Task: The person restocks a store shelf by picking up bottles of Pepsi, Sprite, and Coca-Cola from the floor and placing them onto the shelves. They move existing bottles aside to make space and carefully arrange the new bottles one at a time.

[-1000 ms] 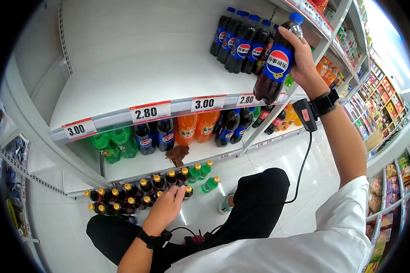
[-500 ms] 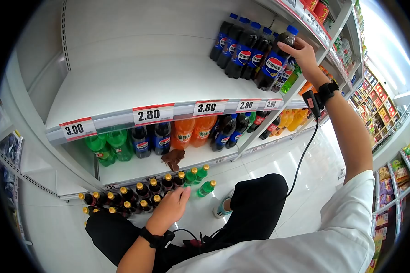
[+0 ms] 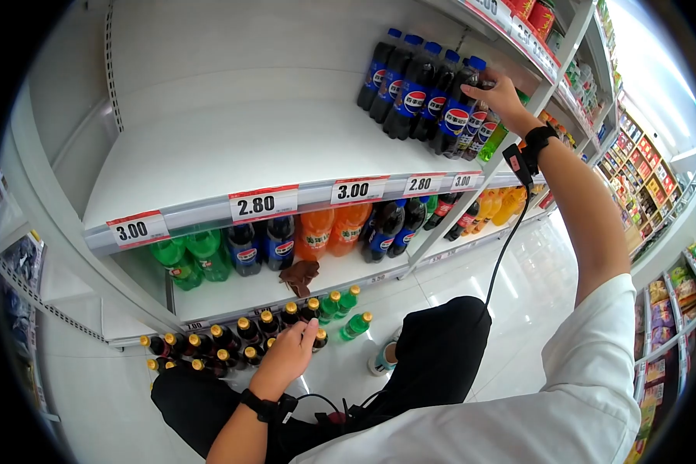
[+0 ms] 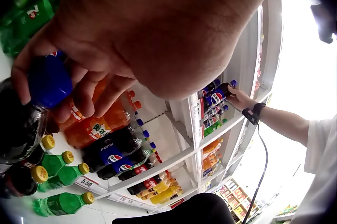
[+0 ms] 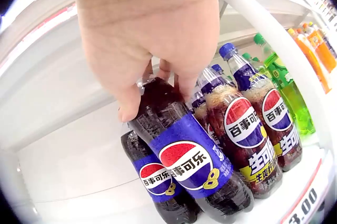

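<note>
On the upper shelf [image 3: 232,147], my right hand [image 3: 504,99] grips a cola bottle [image 5: 184,155] round its neck, below the blue cap. This bottle has a blue Pepsi label and stands at the front of a group of similar cola bottles [image 3: 410,97]. Right beside it are bottles with a yellow-marked label [image 5: 247,140]. Low over the floor, my left hand [image 3: 288,357] has its fingers round the blue cap [image 4: 50,82] of another dark cola bottle [image 4: 18,129]. In the head view the hand hides that bottle.
Yellow-capped dark bottles [image 3: 224,336] and green bottles [image 3: 356,326] stand on the floor before the shelf. Large green, cola and orange bottles [image 3: 315,232] fill parts of the lower shelf, near a crumpled brown item [image 3: 299,277]. A shelf post [image 3: 472,197] rises at the right.
My right hand has brought its cola bottle down and back from in front of the shelf edge into place beside the other bottles. The left hand has stayed nearly where it was.
</note>
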`<state>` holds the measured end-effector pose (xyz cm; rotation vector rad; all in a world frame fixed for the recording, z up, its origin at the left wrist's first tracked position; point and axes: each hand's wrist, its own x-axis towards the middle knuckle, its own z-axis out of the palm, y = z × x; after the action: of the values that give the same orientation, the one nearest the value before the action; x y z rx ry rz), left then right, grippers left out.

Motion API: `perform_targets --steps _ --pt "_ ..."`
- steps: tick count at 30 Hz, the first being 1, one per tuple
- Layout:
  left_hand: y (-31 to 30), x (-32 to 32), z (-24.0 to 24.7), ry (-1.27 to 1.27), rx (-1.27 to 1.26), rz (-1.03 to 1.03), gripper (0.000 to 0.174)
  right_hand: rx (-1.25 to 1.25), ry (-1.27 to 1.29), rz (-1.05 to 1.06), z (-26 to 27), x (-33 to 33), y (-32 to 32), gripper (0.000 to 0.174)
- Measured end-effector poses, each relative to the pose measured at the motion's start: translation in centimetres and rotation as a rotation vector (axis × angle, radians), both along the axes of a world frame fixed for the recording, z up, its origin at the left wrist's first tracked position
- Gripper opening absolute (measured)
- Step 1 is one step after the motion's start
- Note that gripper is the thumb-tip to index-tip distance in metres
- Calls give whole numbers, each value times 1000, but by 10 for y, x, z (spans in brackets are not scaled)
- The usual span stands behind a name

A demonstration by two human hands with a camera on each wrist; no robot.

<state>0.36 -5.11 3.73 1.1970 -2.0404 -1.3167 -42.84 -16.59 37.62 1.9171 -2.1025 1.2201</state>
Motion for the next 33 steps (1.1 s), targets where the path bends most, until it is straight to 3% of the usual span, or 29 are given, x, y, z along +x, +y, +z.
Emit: perform_targets --steps 5,11,17,20,22,26,29,31,32,33 --pt "3 -2 -3 -1 10 -19 54 47 -75 7 -4 -12 -8 53" --pt "4 -3 1 -13 10 -26 53 70 52 54 -8 -16 -10 50" --pt "5 -4 -4 25 7 -44 51 77 125 -92 -8 -12 -10 45" --pt "6 -4 -4 25 -14 -27 52 106 -23 -23 -13 -17 -15 53" --pt "6 -3 -3 5 -2 -33 51 -149 -12 56 -23 -27 -24 67" --pt "7 -5 -8 3 -4 -32 50 -67 29 96 -22 -40 -27 78" --pt "8 -5 -5 0 20 -33 50 -67 167 42 -18 -35 -25 76" --pt "8 -5 -3 14 40 -43 50 -33 396 -140 -13 -36 -27 76" --pt "9 -4 -2 28 59 -54 51 -31 395 -138 -15 -37 -29 76" --pt "9 -4 -3 27 60 -53 51 -137 580 -169 -17 -41 -31 74"
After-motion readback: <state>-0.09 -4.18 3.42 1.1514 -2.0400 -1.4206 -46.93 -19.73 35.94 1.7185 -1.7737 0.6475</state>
